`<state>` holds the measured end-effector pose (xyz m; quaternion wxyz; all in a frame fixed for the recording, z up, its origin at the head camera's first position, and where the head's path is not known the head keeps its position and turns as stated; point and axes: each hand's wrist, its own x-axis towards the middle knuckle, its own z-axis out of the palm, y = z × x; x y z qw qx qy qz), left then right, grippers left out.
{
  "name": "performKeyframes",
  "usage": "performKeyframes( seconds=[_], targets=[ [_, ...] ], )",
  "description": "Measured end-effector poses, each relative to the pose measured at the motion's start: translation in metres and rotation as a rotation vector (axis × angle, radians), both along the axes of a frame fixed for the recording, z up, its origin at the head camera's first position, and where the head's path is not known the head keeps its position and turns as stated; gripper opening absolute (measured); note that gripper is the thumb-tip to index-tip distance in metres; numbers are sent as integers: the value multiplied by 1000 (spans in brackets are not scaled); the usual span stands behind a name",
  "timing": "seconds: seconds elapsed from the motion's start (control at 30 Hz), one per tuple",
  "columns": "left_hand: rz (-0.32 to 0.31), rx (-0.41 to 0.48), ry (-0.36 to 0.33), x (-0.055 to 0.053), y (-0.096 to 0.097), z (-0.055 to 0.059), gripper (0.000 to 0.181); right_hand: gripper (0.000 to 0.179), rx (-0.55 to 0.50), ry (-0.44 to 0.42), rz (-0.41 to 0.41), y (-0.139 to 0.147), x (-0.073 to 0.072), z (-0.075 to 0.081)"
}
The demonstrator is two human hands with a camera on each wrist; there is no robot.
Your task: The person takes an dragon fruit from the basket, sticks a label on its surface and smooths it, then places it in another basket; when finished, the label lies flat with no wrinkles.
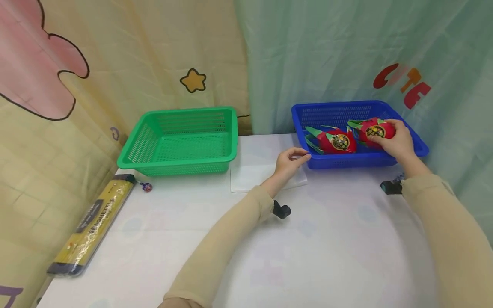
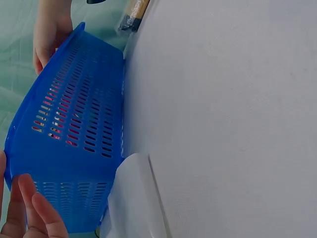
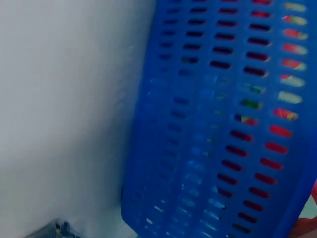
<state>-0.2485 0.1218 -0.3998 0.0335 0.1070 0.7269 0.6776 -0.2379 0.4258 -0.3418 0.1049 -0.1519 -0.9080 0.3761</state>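
At the right of the head view stands a blue basket [image 1: 346, 161] with slotted walls. Inside it lie two red dragon fruits with green leafy tips and round dark stickers: a left dragon fruit [image 1: 339, 141] and a right dragon fruit [image 1: 376, 128]. My right hand [image 1: 400, 139] reaches over the rim and grips the right one, thumb on its near side. My left hand [image 1: 289, 164] pinches the basket's rim at its front left corner. In the left wrist view, fingers [image 2: 42, 213] show against the basket's outer wall. The right wrist view shows red fruit through the slots.
A green basket [image 1: 185, 167] stands at the back left. Beside it lie a yellow spaghetti packet [image 1: 94, 224] and a small wrapped lollipop [image 1: 146, 187]. A white folded sheet [image 1: 246, 177] lies between the baskets. Curtains [image 1: 308, 51] hang behind the table.
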Motion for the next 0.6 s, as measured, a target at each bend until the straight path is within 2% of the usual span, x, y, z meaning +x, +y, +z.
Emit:
performKeyframes(
  seconds=[0.07, 0.23, 0.3, 0.37, 0.47, 0.6],
  targets=[
    [-2, -5, -15, 0, 1, 0, 17, 86, 84, -36, 37, 3, -2, -2],
    [-26, -3, -25, 0, 3, 1, 16, 93, 175, -209, 89, 5, -4, 1],
    [-49, -6, -17, 0, 1, 3, 16, 95, 220, -285, 100, 4, -4, 3],
    [-90, -22, -11, 1, -2, 5, 17, 95, 250, -326, 103, 4, -3, 6],
    [-184, -67, -15, 4, -16, 7, 20, 92, 272, -304, 94, 2, 1, 6],
    [-340, -161, 1, 11, -53, 9, 25, 87, 273, -186, 70, -4, 9, 4]
  ],
)
